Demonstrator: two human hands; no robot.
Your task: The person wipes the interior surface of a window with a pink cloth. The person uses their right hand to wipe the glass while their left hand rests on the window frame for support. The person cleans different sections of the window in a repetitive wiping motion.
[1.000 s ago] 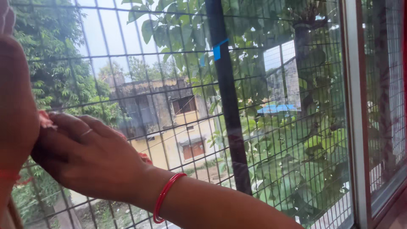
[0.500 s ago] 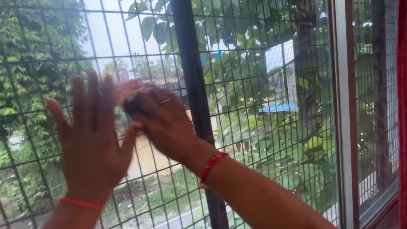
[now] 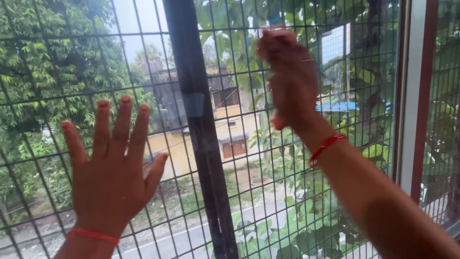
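Observation:
My left hand [image 3: 112, 177] lies flat against the window glass [image 3: 143, 29], fingers spread, left of a dark vertical bar [image 3: 196, 120]. It holds nothing. My right hand [image 3: 287, 81] is higher up, right of the bar, and blurred with motion. It presses on the pane, with bits of a pink cloth [image 3: 277, 123] showing at its edges. Each wrist wears a red bangle, the left [image 3: 93, 235] and the right [image 3: 326, 146].
A wire mesh grille [image 3: 48, 96] runs behind the glass across the whole window. A white and red window frame [image 3: 412, 96] stands at the right. Outside are trees, a yellow building [image 3: 230, 139] and a road below.
My right hand swept from the left of the dark bar up and across to its right. My left hand stayed spread on the pane. The view shifted to the right.

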